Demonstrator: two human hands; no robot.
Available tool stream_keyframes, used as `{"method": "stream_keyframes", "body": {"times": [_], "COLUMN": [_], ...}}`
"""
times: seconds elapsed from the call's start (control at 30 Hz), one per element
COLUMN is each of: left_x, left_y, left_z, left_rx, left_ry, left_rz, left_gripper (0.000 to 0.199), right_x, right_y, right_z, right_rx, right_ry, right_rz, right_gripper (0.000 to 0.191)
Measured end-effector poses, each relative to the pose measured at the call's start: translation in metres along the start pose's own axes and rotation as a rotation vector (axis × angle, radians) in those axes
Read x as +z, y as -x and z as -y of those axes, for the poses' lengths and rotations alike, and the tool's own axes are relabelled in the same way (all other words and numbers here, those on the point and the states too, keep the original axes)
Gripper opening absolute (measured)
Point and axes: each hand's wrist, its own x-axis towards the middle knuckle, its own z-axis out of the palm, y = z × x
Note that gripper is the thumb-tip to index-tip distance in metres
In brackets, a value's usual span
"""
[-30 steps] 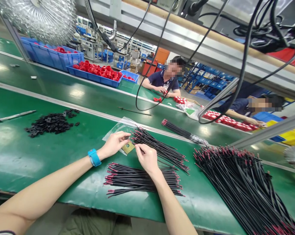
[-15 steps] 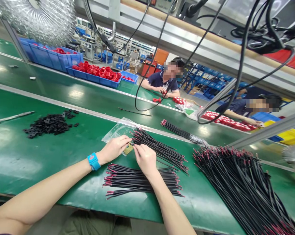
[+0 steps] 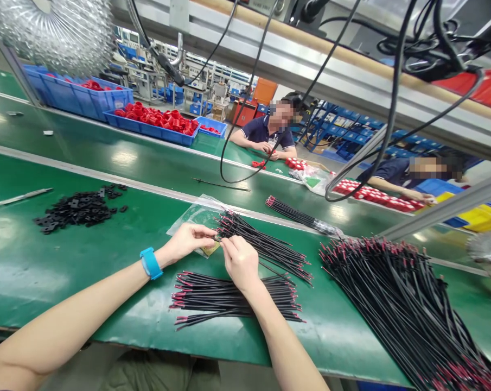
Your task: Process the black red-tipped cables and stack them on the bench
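Note:
Over the green bench, my left hand, with a blue wristband below it, pinches with thumb and fingers at a small dark piece too hidden to name. Close beside it, my right hand is closed on a thin black cable, whose rear part runs out to the lower right. Behind the fingertips lies a clear plastic bag with a yellowish piece. A bundle of black cables with red ends rests just beyond my right hand. A second cable bundle lies under my right wrist.
Small flat black parts form a pile at left, near a metal rod. A large cable heap fills the right side. Farther back are blue bins of red parts and two people at work. Black cords hang overhead.
The view has shifted slightly. My left fingers have changed their pinch at the dark piece, with the hand a little more raised; my right hand stays nearly in place.

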Motion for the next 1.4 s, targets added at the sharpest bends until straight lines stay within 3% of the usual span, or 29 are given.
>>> {"method": "stream_keyframes", "body": {"times": [0.17,0.33,0.53,0.7,0.8,0.9,0.97,1.07,1.2,1.3,1.4], "left_x": [0.007,0.014,0.017,0.016,0.012,0.008,0.008,0.01,0.014,0.014,0.014], "left_y": [0.006,0.012,0.014,0.013,0.009,0.005,0.005,0.007,0.012,0.013,0.013], "left_z": [-0.006,-0.013,-0.017,-0.013,-0.007,-0.001,0.0,-0.003,-0.012,-0.014,-0.012], "left_rx": [0.235,0.35,0.483,0.465,0.298,0.089,0.023,0.066,0.265,0.378,0.391], "left_ry": [-0.159,-0.25,-0.394,-0.41,-0.244,-0.015,0.041,-0.005,-0.213,-0.36,-0.375], "left_rz": [0.022,0.084,0.099,0.103,0.109,0.085,0.082,0.114,0.105,0.086,0.062], "left_gripper": [0.026,0.019,0.019,0.021,0.028,0.051,0.05,0.035,0.022,0.017,0.019], "right_x": [-0.006,-0.007,0.002,0.0,-0.004,-0.007,-0.008,-0.008,-0.005,-0.001,0.004], "right_y": [-0.003,-0.005,-0.001,-0.001,-0.004,-0.006,-0.006,-0.006,-0.004,-0.002,0.0], "right_z": [0.0,-0.002,-0.004,-0.004,-0.004,-0.003,-0.003,-0.003,-0.005,-0.009,-0.012], "right_rx": [0.19,0.333,0.408,0.394,0.331,0.289,0.279,0.303,0.389,0.431,0.458], "right_ry": [-0.311,-0.612,-0.698,-0.601,-0.494,-0.43,-0.407,-0.426,-0.569,-0.681,-0.754], "right_rz": [0.056,0.178,0.268,0.305,0.261,0.213,0.202,0.233,0.316,0.348,0.356], "right_gripper": [0.029,0.033,0.035,0.037,0.037,0.036,0.036,0.038,0.042,0.045,0.046]}}
